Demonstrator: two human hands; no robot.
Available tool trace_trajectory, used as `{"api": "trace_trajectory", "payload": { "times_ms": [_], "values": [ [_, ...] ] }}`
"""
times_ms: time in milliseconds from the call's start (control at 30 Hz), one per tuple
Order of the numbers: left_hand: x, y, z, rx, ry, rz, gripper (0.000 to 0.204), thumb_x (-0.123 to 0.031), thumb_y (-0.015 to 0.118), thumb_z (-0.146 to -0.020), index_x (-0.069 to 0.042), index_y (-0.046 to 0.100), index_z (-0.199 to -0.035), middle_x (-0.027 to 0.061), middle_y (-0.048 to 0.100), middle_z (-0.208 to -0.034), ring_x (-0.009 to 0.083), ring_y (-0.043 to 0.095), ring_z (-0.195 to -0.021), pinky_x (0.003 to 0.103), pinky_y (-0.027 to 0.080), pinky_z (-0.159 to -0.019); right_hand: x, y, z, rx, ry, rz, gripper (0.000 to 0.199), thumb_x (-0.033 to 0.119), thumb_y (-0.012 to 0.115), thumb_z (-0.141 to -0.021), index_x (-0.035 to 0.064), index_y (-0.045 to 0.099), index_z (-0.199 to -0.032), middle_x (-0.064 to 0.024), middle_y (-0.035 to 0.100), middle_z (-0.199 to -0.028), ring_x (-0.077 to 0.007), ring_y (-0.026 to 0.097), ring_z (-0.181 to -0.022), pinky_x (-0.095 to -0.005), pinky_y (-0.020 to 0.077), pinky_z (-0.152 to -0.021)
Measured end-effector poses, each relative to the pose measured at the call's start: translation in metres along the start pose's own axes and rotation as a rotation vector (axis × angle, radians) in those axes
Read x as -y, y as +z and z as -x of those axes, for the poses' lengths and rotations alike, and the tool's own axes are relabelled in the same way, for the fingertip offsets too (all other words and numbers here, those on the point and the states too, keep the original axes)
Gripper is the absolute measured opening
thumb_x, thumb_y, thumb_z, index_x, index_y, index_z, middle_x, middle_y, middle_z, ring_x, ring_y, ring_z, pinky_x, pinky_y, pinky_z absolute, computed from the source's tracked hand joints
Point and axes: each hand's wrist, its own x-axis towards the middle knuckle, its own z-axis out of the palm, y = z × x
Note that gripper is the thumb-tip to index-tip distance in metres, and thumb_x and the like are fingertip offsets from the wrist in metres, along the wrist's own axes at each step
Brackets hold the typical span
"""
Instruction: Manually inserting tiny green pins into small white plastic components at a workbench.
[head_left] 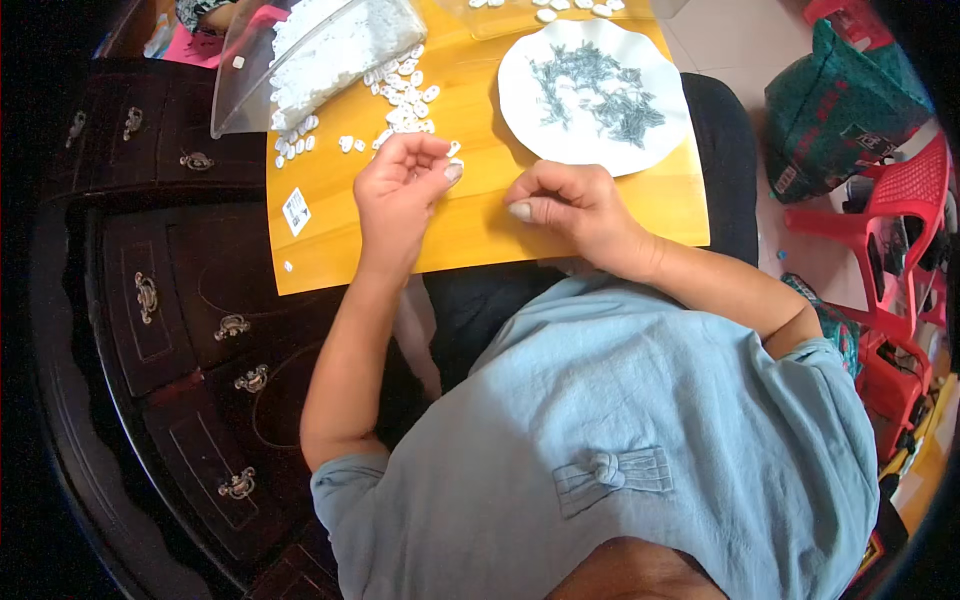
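Note:
My left hand (402,200) is closed in a pinch above the yellow board, with a small white plastic piece (455,149) at its fingertips. To its right, my right hand (585,212) is also pinched, thumb against forefinger; whatever it may hold is too small to make out. Beyond my left hand lies a loose pile of white oval pieces (408,98), several with what look like holes. A white plate (515,85) with a wavy rim stands beyond my right hand. On it are many thin dark grey-green slivers (632,122), with some white bits among them.
A clear plastic box (240,95) full of white pieces lies tilted at the far left of the yellow board (340,245). A label (296,211) sits near the board's left edge. Dark wooden drawers (150,300) stand left; a green bag (845,115) and red plastic chair (905,200) are right.

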Motion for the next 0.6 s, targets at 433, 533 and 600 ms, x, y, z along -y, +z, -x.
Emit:
{"api": "trace_trajectory", "payload": {
  "times_ms": [433, 533, 600],
  "values": [
    [-0.025, 0.039, 0.055, -0.377, -0.232, 0.557, 0.011, 0.003, 0.058, -0.09, 0.008, 0.06, -0.099, 0.0096, 0.062, -0.086, 0.0118, 0.057, -0.066, 0.023, 0.047, -0.053, 0.021, 0.027, -0.014, -0.104, 0.071, -0.259, 0.012, 0.013, 0.062, -0.093, 0.0009, 0.065, -0.094, 0.001, 0.06, -0.076, -0.0047, 0.052, -0.07, -0.0192, 0.0403, -0.06],
    [-0.024, 0.043, 0.058, -0.405, -0.172, 0.523, 0.011, 0.003, 0.058, -0.09, 0.008, 0.06, -0.1, 0.0096, 0.062, -0.086, 0.0115, 0.057, -0.066, 0.023, 0.047, -0.051, 0.025, 0.028, -0.014, -0.112, 0.08, -0.27, 0.013, 0.013, 0.062, -0.094, 0.0012, 0.066, -0.095, 0.001, 0.061, -0.076, -0.0046, 0.052, -0.069, -0.0191, 0.0403, -0.06],
    [-0.021, 0.047, 0.06, -0.422, -0.135, 0.508, 0.011, 0.003, 0.059, -0.09, 0.007, 0.059, -0.1, 0.0097, 0.062, -0.086, 0.0115, 0.058, -0.065, 0.023, 0.047, -0.05, 0.026, 0.029, -0.013, -0.15, 0.109, -0.282, 0.014, 0.014, 0.061, -0.094, 0.0016, 0.066, -0.095, 0.0011, 0.061, -0.076, -0.0045, 0.052, -0.069, -0.0186, 0.0402, -0.06]
  ]
}}
